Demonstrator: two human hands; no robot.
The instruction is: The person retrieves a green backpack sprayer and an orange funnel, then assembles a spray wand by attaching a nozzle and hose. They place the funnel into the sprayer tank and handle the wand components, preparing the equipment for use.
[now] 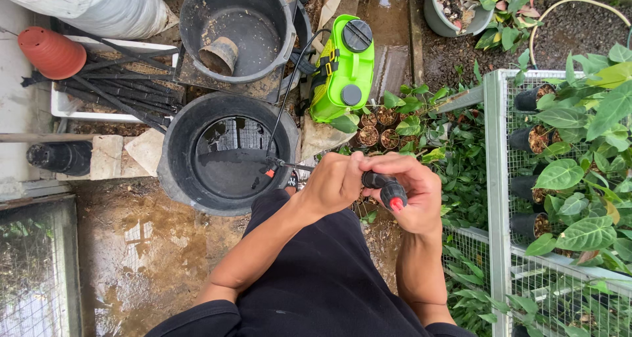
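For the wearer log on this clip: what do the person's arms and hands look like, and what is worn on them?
Both forearms are bare. The left hand and right hand have no gloves, and no rings, watch or bands show on the fingers or wrists. Black short sleeves end near the elbows, matching the black clothing below.

Black tub [176,154] left; wire rack [495,179] right

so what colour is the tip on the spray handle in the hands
Red-orange tip on the black spray handle, held by both the left hand and right hand; head view.
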